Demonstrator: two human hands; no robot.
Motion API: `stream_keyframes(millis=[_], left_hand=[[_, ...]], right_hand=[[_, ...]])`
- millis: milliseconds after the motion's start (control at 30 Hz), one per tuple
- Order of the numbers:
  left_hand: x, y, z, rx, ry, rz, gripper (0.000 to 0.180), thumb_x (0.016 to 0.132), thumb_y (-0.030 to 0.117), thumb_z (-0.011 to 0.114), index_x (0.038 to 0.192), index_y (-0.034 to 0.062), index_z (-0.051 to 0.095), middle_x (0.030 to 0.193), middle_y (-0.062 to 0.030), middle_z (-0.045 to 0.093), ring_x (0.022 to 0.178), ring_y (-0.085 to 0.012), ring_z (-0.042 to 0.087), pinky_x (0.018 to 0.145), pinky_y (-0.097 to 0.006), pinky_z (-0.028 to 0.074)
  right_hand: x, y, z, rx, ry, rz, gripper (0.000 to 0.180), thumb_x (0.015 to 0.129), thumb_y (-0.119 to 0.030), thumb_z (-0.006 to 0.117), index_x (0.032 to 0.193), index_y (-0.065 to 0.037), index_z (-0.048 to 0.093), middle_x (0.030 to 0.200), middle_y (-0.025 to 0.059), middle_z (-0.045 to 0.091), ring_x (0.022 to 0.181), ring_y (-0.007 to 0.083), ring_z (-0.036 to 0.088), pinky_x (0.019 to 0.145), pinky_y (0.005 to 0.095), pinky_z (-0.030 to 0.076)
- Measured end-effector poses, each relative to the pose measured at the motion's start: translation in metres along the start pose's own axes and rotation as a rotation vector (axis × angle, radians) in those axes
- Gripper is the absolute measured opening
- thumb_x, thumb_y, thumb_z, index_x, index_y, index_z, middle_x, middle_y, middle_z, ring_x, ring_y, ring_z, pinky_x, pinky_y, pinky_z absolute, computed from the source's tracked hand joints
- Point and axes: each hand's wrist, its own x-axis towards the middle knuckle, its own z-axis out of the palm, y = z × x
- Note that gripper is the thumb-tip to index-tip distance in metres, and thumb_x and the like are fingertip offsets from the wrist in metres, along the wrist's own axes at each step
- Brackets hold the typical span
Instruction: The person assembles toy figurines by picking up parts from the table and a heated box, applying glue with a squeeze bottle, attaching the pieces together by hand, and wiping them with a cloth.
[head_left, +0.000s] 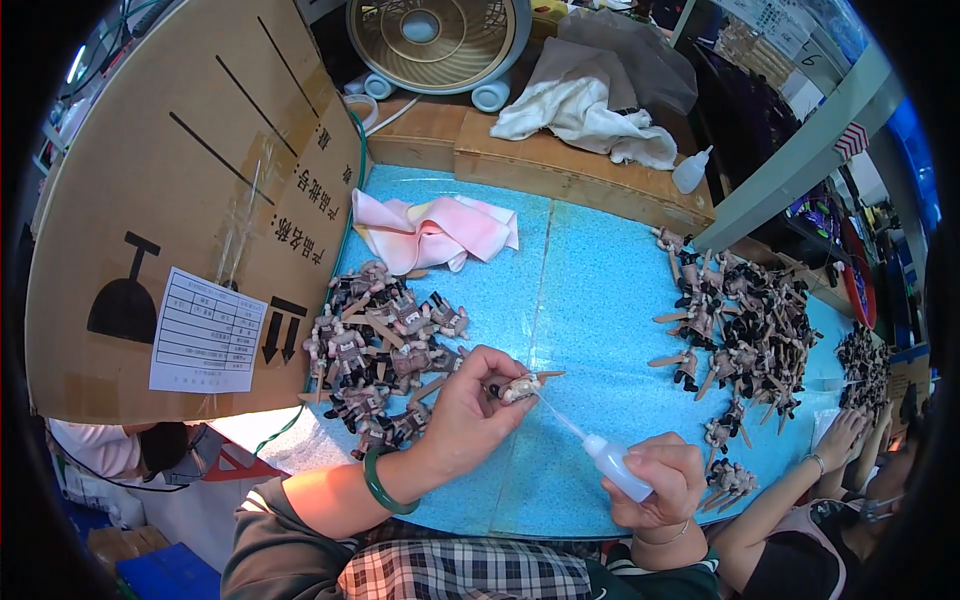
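Between the thumb and fingers of my left hand (462,425) is a small doll-like figurine (518,389), with a tan, pointed piece sticking out to the right. My right hand (662,482) is closed round a white squeeze bottle (618,468). The bottle's long thin nozzle slants up to the left, its tip at or very near the figurine; whether it touches I cannot tell. Left of my left hand lies a heap of similar figurines (408,312) in grey-brown and black. Another, larger heap of figurines (752,310) spreads across the right side of the blue tabletop (580,290).
A tall cardboard box (130,170) walls off the left side. A crumpled pink cloth (445,228) lies at the back. On the wooden ledge (560,165) behind are a fan (440,45), white rags (585,115) and another small bottle (691,171). A co-worker's hands (842,438) are at the far right.
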Motion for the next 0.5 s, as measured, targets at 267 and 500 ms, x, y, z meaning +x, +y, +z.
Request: stream_keyframes(millis=[267,500], left_hand=[[0.0004,-0.0021,-0.0014,0.003,-0.002,-0.003,0.029,0.081,-0.008,0.061,0.101,0.0036,0.044,0.102,-0.0053,0.053,0.096,-0.0105,0.055,0.081,-0.022,0.047],[0.0003,-0.0019,-0.0023,0.013,-0.01,0.009,0.029,0.081,-0.008,0.061,0.101,0.0037,0.044,0.102,-0.0054,0.052,0.097,-0.0107,0.055,0.082,-0.022,0.047]], right_hand=[[0.0,-0.0013,-0.0005,0.008,0.008,0.009,0.028,0.074,-0.013,0.074,0.095,-0.003,0.058,0.081,0.0089,0.05,0.057,0.0159,0.054,0.047,0.0233,0.043],[-0.0001,0.0004,0.0004,0.008,0.01,0.004,0.029,0.073,-0.012,0.075,0.096,-0.003,0.059,0.082,0.0093,0.051,0.058,0.0159,0.054,0.047,0.0232,0.042]])
